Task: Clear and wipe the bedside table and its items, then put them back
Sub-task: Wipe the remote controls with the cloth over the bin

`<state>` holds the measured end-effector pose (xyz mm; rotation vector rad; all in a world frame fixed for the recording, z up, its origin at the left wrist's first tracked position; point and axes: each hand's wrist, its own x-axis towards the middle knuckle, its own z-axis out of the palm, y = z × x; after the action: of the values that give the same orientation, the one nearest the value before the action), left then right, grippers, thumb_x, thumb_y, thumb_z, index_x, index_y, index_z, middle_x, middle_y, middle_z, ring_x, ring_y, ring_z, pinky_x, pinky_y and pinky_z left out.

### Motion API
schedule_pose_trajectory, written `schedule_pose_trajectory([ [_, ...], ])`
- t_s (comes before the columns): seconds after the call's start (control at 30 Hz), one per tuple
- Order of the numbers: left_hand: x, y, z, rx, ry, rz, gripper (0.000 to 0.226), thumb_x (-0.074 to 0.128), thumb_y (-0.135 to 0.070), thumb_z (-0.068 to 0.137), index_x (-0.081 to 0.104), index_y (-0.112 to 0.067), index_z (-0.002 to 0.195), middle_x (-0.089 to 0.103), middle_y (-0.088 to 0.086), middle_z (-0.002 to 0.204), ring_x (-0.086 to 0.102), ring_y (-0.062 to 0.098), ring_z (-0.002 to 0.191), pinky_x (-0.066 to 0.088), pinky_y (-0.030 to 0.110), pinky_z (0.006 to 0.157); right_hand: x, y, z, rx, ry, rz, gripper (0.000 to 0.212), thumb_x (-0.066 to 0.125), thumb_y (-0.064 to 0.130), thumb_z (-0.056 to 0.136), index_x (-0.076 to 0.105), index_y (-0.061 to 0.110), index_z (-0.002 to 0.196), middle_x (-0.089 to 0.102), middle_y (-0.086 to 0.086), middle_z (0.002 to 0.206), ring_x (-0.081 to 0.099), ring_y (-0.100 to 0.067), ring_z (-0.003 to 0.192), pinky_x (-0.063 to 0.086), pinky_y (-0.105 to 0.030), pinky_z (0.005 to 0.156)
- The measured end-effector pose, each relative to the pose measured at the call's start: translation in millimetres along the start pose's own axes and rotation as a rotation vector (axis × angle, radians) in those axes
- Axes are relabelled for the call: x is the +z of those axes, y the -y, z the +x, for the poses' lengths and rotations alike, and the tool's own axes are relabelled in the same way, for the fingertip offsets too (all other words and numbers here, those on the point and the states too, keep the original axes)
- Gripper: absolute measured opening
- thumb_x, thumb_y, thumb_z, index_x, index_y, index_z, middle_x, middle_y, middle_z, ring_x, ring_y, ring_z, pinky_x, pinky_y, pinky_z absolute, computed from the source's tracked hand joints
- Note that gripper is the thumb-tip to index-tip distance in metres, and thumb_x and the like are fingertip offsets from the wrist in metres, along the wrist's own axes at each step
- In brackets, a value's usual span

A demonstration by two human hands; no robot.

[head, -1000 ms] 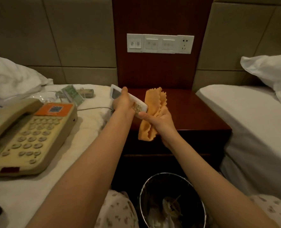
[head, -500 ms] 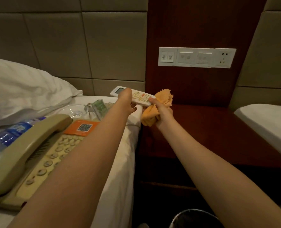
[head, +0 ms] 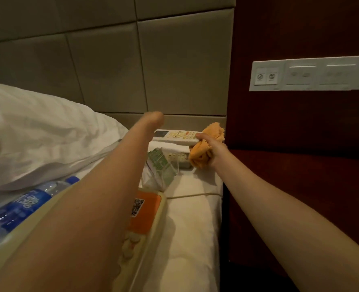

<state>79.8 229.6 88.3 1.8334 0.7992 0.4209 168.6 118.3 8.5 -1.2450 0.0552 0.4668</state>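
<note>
remote held over the bed's corner, cloth bunched in the same hand

our right hand pinches one end of the white remote under the thumb, with the orange cloth bunched in the same grip. the remote lies flat, reaching toward 9 o'clock from the hand, above the near corner of the bed, at about 12 o'clock from us. our left hand is blurred, raised just above the remote's far end; we cannot tell whether it is open or closed.

the bed's right edge runs down from the cloth toward 6 o'clock, and beyond it, at 3 o'clock, lies the dark wood tabletop, bare in what we can see. that side gives the most open room.

on the bed, our left forearm covers most of the beige telephone, whose orange label and a few keys show. its cord crosses the sheet to the bed's edge. a clear stand with a green card sits directly below the remote, and a second pale device with buttons lies partly behind the cloth; we cannot make out what it is. water bottles lie at 9 o'clock beside the pillow.

a switch panel on the wood wall is cut off at the right edge.
</note>
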Motion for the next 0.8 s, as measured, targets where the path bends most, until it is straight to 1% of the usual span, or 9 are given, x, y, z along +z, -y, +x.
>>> schedule_pose_trajectory([
  [0.1, -5.7, 12.4, 9.0, 0.027, 0.068, 0.18, 0.043, 0.035, -0.018, 0.1, 0.037, -0.001, 0.139, 0.039, 0.019, 0.144, 0.039, 0.032, 0.133, 0.033, 0.038, 0.109, -2.6, -7.3, 24.0, 0.057, -0.009, -0.145, 0.084, 0.087, 0.024, 0.047, 0.055, 0.009, 0.123, 0.067, -0.012, 0.108, 0.065, -0.026, 0.095, 0.055, -0.037, 0.079],
  [0.2, -11.3, 23.4, 8.4, -0.051, 0.246, 0.299, 0.049, 0.038, -0.029, 0.099, 0.032, -0.008, 0.143, 0.038, 0.019, 0.141, 0.043, 0.031, 0.127, 0.04, 0.037, 0.101, -3.5, -6.0, 15.6, 0.069, 0.009, -0.253, 0.054, 0.075, 0.02, 0.076, 0.055, 0.004, 0.124, 0.064, -0.012, 0.116, 0.063, -0.024, 0.1, 0.051, -0.032, 0.073],
  [0.3, -9.0, 30.5, 11.3, -0.012, 0.154, 0.462, 0.048, 0.031, -0.03, 0.101, 0.034, -0.005, 0.141, 0.041, 0.016, 0.136, 0.046, 0.027, 0.11, 0.042, 0.036, 0.087, -4.7, -4.9, 15.8, 0.061, 0.003, -0.307, 0.048, 0.071, 0.021, 0.082, 0.055, 0.004, 0.124, 0.064, -0.012, 0.118, 0.062, -0.025, 0.108, 0.05, -0.032, 0.082],
  [0.4, -6.5, 31.8, 9.4, 0.01, 0.119, 0.63, 0.048, 0.019, -0.027, 0.104, 0.025, -0.004, 0.146, 0.032, 0.015, 0.147, 0.045, 0.028, 0.113, 0.039, 0.036, 0.096, -2.7, -1.3, 13.0, -0.015, -0.061, -0.358, 0.061, 0.076, 0.024, 0.077, 0.048, 0.006, 0.128, 0.062, -0.012, 0.117, 0.061, -0.027, 0.106, 0.05, -0.034, 0.089],
  [0.53, -4.3, 27.4, -0.2, 0.045, 0.158, 0.845, 0.044, 0.017, -0.018, 0.105, 0.026, -0.003, 0.145, 0.032, 0.013, 0.149, 0.042, 0.028, 0.128, 0.034, 0.036, 0.107, -5.6, 5.2, 4.7, -0.193, -0.205, -0.665, 0.045, 0.066, 0.026, 0.086, 0.051, 0.005, 0.122, 0.06, -0.011, 0.114, 0.058, -0.026, 0.107, 0.045, -0.03, 0.079],
  [0.6, -4.3, 23.9, -3.6, 0.026, 0.157, 0.857, 0.043, 0.019, -0.018, 0.104, 0.029, 0.0, 0.142, 0.038, 0.017, 0.144, 0.048, 0.028, 0.109, 0.038, 0.035, 0.102, -3.4, 4.5, 0.3, -0.172, -0.161, -0.653, 0.041, 0.064, 0.027, 0.086, 0.053, 0.006, 0.119, 0.06, -0.008, 0.102, 0.059, -0.023, 0.101, 0.048, -0.029, 0.082],
  [0.67, -5.4, 21.8, -2.5, -0.021, 0.145, 0.799, 0.046, 0.02, -0.022, 0.104, 0.026, 0.001, 0.143, 0.037, 0.021, 0.143, 0.048, 0.031, 0.106, 0.04, 0.037, 0.099, -0.3, 1.8, -3.1, -0.076, -0.06, -0.586, 0.038, 0.064, 0.026, 0.084, 0.055, 0.007, 0.116, 0.061, -0.006, 0.091, 0.061, -0.021, 0.093, 0.051, -0.031, 0.087],
  [0.73, -4.3, 19.9, 0.3, -0.036, 0.129, 0.736, 0.047, 0.021, -0.024, 0.104, 0.025, 0.0, 0.145, 0.036, 0.021, 0.143, 0.048, 0.034, 0.118, 0.041, 0.038, 0.097, 0.4, -0.5, -8.8, -0.025, -0.002, -0.491, 0.027, 0.064, 0.024, 0.084, 0.056, 0.009, 0.105, 0.058, -0.004, 0.078, 0.058, -0.017, 0.077, 0.05, -0.028, 0.077],
  [0.8, -5.6, 17.8, 1.5, -0.025, 0.12, 0.651, 0.043, 0.023, -0.024, 0.104, 0.033, -0.001, 0.138, 0.05, 0.021, 0.122, 0.054, 0.033, 0.101, 0.045, 0.038, 0.082, -2.3, -5.1, -13.7, -0.019, -0.02, -0.378, 0.019, 0.066, 0.021, 0.083, 0.05, 0.013, 0.089, 0.054, -0.003, 0.073, 0.053, -0.016, 0.069, 0.047, -0.027, 0.072],
])
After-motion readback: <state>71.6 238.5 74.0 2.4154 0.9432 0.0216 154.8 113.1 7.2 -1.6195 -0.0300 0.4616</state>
